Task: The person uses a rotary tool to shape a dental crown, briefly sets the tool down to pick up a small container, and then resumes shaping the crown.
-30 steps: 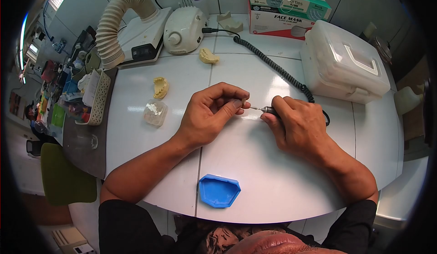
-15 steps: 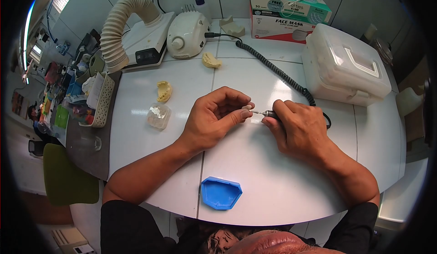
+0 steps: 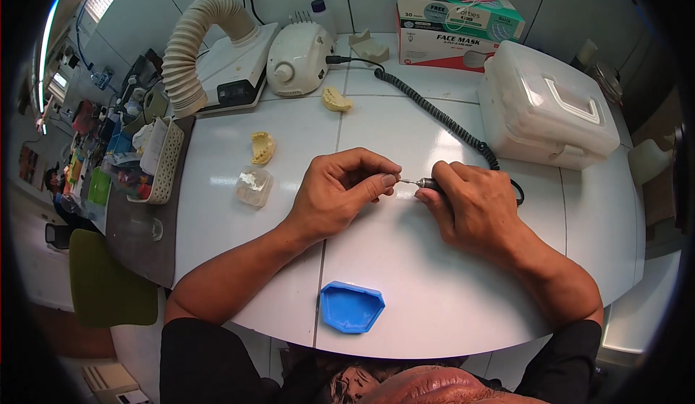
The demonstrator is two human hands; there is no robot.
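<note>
My left hand [image 3: 329, 195] is closed in a pinch, thumb against index finger. Between the tips is a small whitish piece, now almost wholly hidden by the fingers. Wrapped round a dark rotary handpiece [image 3: 431, 184], my right hand [image 3: 478, 205] points its thin metal bur [image 3: 409, 181] leftward at the left fingertips. The bur's tip meets the pinch, though exact contact cannot be made out. A coiled black cord [image 3: 443, 118] runs from the white control unit [image 3: 297, 64] toward the right hand. Below the hands lies a blue angular tray [image 3: 351, 310].
Two yellowish dental casts [image 3: 263, 148] and a small clear box [image 3: 254, 195] lie left of centre. At the back are a suction unit with a ribbed hose [image 3: 181, 56] and face mask boxes [image 3: 449, 48]. A white carry case [image 3: 546, 111] stands right.
My left fingers have drawn together and turned slightly, covering the whitish piece that showed above the thumb. My right hand with the handpiece is nearly unmoved.
</note>
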